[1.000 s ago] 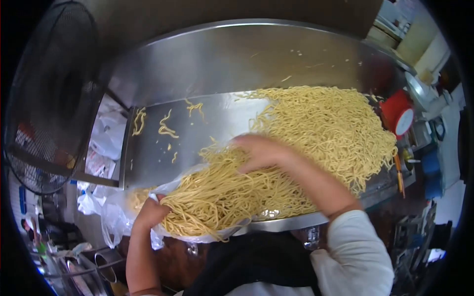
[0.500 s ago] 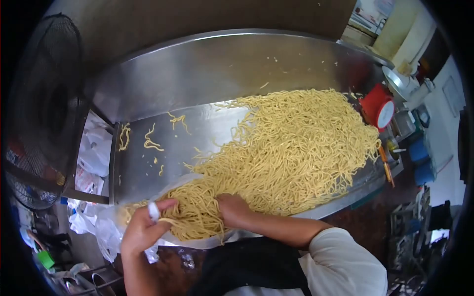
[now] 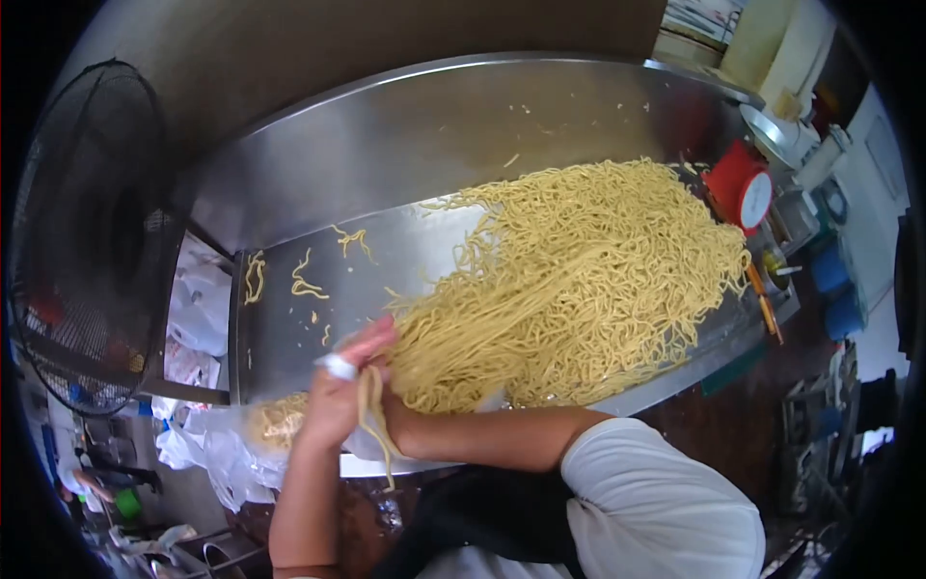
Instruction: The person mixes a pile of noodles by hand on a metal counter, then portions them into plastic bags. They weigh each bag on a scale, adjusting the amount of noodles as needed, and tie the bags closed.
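Yellow noodles [image 3: 598, 270] lie in a large heap on the steel table [image 3: 376, 275]. My left hand [image 3: 345, 386], with a white wrapping on one finger, is closed at the heap's near left edge. A few noodle strands hang down below its fingers, and its fingertips are blurred. My right hand [image 3: 400, 427] is close against it on the right, its fingers hidden behind the left hand and the noodles. From the hands a stretched, blurred band of noodles runs toward the heap. Part of a pale plastic sheet or bag [image 3: 362, 446] shows under the hands.
Loose strands lie on the table's left part. A filled clear bag [image 3: 278, 422] sits at its near left corner, by white plastic bags [image 3: 217, 449]. A large fan [image 3: 92, 232] stands left. A red dial scale [image 3: 740, 188] stands at the right end. A person is far left.
My hands have come together; the left moved right and up, the right moved left. The noodle clump on the plastic has been spread into a band toward the heap. The view shifted slightly.
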Available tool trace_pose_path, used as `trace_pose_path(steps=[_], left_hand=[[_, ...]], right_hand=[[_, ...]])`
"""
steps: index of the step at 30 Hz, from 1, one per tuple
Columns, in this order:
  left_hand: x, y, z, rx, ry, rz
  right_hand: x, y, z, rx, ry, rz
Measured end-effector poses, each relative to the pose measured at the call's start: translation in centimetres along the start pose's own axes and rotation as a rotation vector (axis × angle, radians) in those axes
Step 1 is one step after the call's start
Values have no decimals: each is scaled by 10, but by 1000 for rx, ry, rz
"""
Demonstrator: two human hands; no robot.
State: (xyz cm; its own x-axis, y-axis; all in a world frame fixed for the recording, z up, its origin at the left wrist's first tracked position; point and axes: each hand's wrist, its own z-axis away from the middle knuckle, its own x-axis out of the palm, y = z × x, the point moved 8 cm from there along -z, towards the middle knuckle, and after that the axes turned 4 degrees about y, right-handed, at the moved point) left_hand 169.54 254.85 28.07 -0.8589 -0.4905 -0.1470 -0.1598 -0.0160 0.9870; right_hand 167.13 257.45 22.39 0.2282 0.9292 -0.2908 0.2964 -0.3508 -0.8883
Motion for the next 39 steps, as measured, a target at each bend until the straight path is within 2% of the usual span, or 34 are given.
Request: trace_pose_path(steps=[2,4,6,7,9,10,12,13,14,15,16,17,18,19,21,24,25,26,27,28,30,32,36,38,39], left_hand=[[32,-53,-8,-108,-241,-150],[76,-83,-24,-299,-368,-288],[107,-113,-43,-181,-456,-755],[123,-114,-49,-170,-463,-749],[140,-113,-57,-54,-408,-1145],[146,-113,-64,-56,-411,-1142],[164,-124,-80,-171,-646,-1173],[167,-128,-88,-131,-567,-1110],[166,-137,-89,-113,-582,-1121],[150,-145,-94,-315,-393,-789],[132,-157,-95,-502,-200,-449],[118,-165,-96,-460,-60,-214],[100,-169,-97,-415,84,25],[86,-169,-100,-411,87,24],[83,-152,-99,-332,-91,403],[106,-53,-74,-298,-139,505],[104,-42,-68,-287,-129,505],[108,-37,-58,-328,-206,480],[113,-36,-50,-370,-281,454],[114,-37,-46,-361,-266,457],[132,-52,-26,-507,-437,266],[140,-42,-26,-453,-469,201],[122,-42,-29,-474,-416,69],[90,-44,-28,-614,-355,-225],[83,-34,-27,-627,-347,-224]], right_hand=[[22,20,19,28,-22,138],[30,35,34,41,-56,210],[27,52,48,64,-91,345],[19,57,57,58,-96,403],[5,70,78,94,-96,376],[-2,79,89,118,-103,400],[-23,99,110,158,-129,489],[-33,108,120,143,-165,560],[-46,118,130,101,-213,642],[-63,120,138,-13,-262,676],[-92,97,135,-100,-269,511],[-138,59,127,-190,-279,343],[-186,51,118,245,-305,261],[-220,51,127,677,-327,169],[-278,5,111,189,236,609],[-262,29,89,61,273,681],[-263,41,82,20,334,560],[-260,64,77,7,325,560],[-269,106,78,189,457,354],[-274,145,82,372,578,143],[-290,179,77,411,829,21],[-299,245,69,494,1032,-1214],[-399,225,80,241,1462,-1104],[-441,221,101,126,1567,-1184],[-445,193,113,196,1643,-1078]])
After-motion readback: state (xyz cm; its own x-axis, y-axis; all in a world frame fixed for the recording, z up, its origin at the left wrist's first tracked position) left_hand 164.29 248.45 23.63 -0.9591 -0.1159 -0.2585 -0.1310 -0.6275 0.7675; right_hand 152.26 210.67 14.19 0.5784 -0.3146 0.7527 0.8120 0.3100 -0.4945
